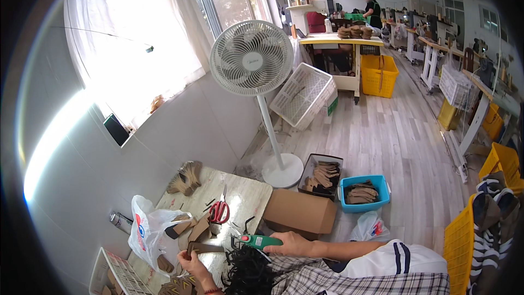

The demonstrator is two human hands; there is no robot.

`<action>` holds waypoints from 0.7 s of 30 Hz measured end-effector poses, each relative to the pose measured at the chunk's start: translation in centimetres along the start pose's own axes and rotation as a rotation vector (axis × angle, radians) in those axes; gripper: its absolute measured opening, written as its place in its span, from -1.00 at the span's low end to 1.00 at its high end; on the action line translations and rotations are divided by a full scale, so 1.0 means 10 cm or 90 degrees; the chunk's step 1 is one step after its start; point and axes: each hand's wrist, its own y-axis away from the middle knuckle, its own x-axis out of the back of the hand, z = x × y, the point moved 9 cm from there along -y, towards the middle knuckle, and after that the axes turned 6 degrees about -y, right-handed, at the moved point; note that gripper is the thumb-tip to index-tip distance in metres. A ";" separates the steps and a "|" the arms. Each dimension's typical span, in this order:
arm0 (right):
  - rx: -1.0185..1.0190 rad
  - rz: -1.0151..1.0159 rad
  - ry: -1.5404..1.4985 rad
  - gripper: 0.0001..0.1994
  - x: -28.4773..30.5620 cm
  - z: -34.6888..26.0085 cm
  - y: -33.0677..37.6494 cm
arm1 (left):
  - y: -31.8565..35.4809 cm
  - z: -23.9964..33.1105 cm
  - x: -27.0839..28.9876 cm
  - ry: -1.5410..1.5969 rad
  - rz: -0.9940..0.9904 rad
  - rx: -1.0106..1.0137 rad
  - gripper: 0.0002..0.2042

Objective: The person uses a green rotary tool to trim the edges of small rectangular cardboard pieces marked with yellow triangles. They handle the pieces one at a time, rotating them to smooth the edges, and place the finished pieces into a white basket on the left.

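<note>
My right hand (295, 245) is wrapped round a green handheld tool (261, 241) with a red button, its end pointing left over the table. My left hand (192, 265) pinches a flat brown cut piece (206, 247) that looks like a shoe part. Below the tool, a tangled heap of thin black strips (248, 273) lies by my lap. Red-handled scissors (219, 212) rest on the table (245, 188), blades pointing away. More brown pieces (200, 229) lie loose between the scissors and my left hand. Others (177, 285) with yellowish edges are piled near the lower edge.
A white plastic bag (148, 228) sits left on the table; a fanned stack of brown pieces (186, 178) is farther back. Beyond stand a cardboard box (300, 211), a blue bin (364, 206) of pieces and a white fan (252, 61). Yellow crate (458, 246) with shoes, right. Two people work behind.
</note>
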 end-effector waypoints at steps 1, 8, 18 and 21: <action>0.010 -0.002 -0.009 -0.52 0.00 -0.03 0.00 | 0.09 0.32 0.01 0.097 -0.003 0.012 -0.87; 0.040 -0.009 0.008 -0.52 -0.18 -0.18 -0.01 | 0.38 -0.13 0.20 0.445 -0.030 0.304 -0.96; -0.007 -0.055 -0.020 -0.47 -0.29 -0.09 0.03 | 1.18 -0.70 -0.23 0.563 -0.064 0.515 -0.88; -0.019 -0.076 -0.014 -0.49 -0.36 -0.11 0.02 | 1.25 -0.74 -0.21 0.582 -0.090 0.515 -0.85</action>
